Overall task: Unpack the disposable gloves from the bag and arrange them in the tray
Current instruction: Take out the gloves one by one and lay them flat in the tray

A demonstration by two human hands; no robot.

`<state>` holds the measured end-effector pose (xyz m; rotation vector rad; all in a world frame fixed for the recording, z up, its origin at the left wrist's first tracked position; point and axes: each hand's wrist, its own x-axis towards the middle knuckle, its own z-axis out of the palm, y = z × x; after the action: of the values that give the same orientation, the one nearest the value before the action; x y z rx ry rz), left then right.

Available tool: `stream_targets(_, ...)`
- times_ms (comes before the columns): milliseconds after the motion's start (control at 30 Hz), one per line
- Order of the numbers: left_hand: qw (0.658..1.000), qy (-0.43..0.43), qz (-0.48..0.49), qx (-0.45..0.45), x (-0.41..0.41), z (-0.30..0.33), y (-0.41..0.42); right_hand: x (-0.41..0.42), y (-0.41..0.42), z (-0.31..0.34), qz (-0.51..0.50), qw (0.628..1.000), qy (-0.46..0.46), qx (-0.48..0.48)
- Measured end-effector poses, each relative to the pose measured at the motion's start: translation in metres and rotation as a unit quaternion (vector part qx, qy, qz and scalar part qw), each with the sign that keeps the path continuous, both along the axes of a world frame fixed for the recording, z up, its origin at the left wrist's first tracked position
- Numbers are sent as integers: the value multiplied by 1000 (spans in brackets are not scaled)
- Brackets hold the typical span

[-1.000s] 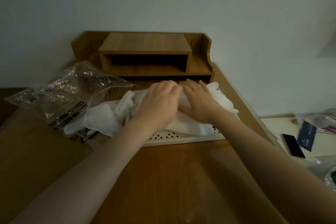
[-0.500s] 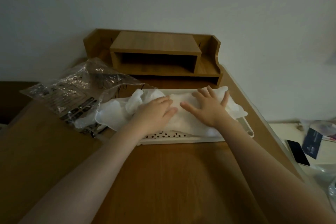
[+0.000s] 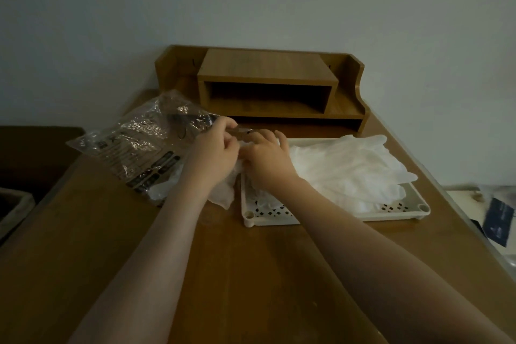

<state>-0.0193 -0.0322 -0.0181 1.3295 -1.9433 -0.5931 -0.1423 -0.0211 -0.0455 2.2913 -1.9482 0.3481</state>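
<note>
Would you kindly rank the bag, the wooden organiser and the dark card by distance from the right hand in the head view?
From the right hand:
1. Bag, just to its left.
2. Wooden organiser, behind it by the wall.
3. Dark card, far right, off the desk.

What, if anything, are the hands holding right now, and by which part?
The left hand pinches the plastic bag at its right edge. The right hand rests on the gloves; any grip there cannot be told.

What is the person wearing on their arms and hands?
Nothing that shows. The left hand and the right hand are bare, with no gloves, rings or watch in sight. Both forearms are bare too, and no sleeve shows anywhere up to the picture's edge.
</note>
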Motion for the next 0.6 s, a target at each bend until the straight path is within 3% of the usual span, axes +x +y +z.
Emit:
stream_targets(133,988,-83,-33,125,0,-2,-2,-8,9,7,-64,969,-209,-118)
stream_targets(233,982,-110,-45,146,-1,-6,-2,-15,13,24,-151,930,-314,-115)
stream_targets(333,978,-152,-40,138,1,-12,-5,-20,16,38,-143,888,-417,-127)
stream_targets(467,965,-208,-31,158,6,-22,-9,-21,31,68,-44,728,-666,-153)
stream_targets(600,980,-172,-2,101,1,-21,-9,-36,41,89,-12,547,-831,-101)
